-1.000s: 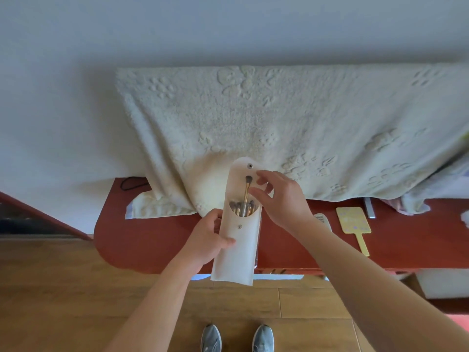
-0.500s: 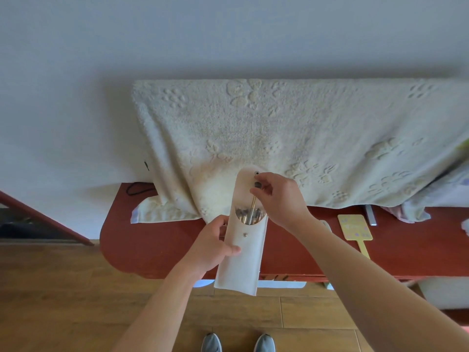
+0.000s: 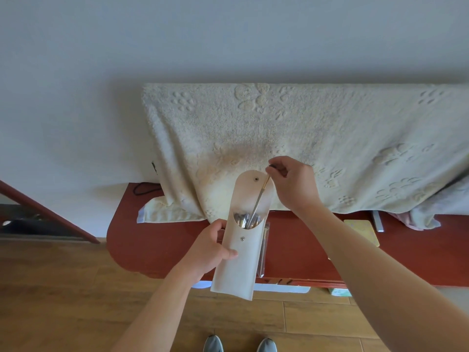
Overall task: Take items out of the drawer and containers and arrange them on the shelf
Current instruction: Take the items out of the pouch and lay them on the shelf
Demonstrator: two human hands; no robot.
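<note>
A cream pouch [image 3: 238, 265] with a rounded open flap and snap buttons is held upright over the red shelf [image 3: 152, 240]. My left hand [image 3: 210, 246] grips its left side at mid-height. Several thin brushes [image 3: 247, 221] stand inside, their tips showing in the opening. My right hand [image 3: 291, 184] pinches the top of one slim gold-handled brush [image 3: 260, 200], which is lifted partly out of the pouch and leans to the right.
A large cream towel [image 3: 304, 138] hangs over the back of the shelf. A yellow hand mirror [image 3: 363, 231] and a grey strip [image 3: 378, 221] lie on the shelf at right. A clear container [image 3: 264, 252] stands behind the pouch. Wood floor and my shoes [image 3: 238, 344] are below.
My right hand has risen and moved right, drawing the gold-handled brush further out of the pouch. The left hand keeps its hold on the pouch.
</note>
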